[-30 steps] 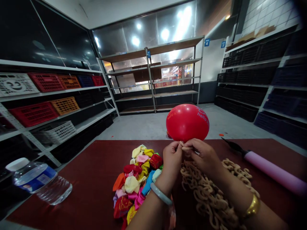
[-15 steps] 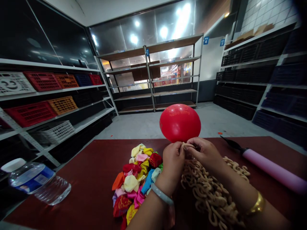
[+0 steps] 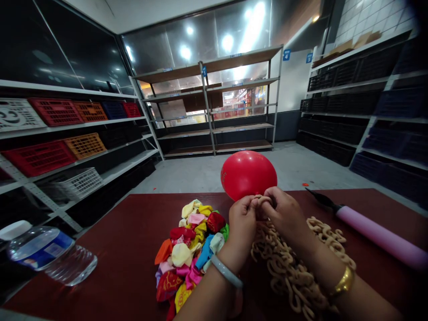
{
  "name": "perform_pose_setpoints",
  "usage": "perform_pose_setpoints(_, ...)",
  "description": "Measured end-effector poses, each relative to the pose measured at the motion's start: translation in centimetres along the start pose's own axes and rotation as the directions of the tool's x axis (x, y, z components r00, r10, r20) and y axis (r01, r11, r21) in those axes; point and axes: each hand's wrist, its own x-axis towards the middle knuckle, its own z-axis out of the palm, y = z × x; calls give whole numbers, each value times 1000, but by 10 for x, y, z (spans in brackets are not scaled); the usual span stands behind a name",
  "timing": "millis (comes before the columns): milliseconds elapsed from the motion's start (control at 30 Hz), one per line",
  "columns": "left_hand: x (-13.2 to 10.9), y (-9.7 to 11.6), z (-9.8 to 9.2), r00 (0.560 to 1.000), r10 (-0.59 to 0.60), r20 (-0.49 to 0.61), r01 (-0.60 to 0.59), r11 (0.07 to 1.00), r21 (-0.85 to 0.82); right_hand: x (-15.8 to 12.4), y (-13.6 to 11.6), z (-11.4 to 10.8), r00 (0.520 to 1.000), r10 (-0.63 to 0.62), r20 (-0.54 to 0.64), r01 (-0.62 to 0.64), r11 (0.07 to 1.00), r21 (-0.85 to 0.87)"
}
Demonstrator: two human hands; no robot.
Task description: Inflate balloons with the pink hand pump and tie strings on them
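An inflated red balloon (image 3: 249, 174) rises just beyond my fingertips, its neck down at my hands. My left hand (image 3: 241, 223) pinches at that neck, fingers closed; exactly what lies between them is partly hidden. Bent around the fingers of my right hand (image 3: 285, 214) is a short piece of soft beige cord (image 3: 265, 199), gripped close to the balloon's neck. Under my right forearm lies a heap of curly beige cords (image 3: 284, 267). Left of my left wrist is a pile of limp, colourful balloons (image 3: 189, 249), several with printing.
On the dark red table (image 3: 127, 249) a water bottle (image 3: 50, 252) leans at the left. A pink hand pump (image 3: 377, 234) with a black nozzle lies at the right. Beyond the table stand metal shelves (image 3: 214, 107), and crates (image 3: 55, 111) fill racks at the sides.
The balloon has turned, so its lettering now faces left, and it sits slightly lower. My right fingers have shifted, and the cord makes a clearer loop near the neck.
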Motion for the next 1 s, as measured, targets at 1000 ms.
perform_pose_setpoints(1000,1,2,-1,998,-58,27,60,995,-76,-7,-6,-2,914,-404,-39,403,914,-40)
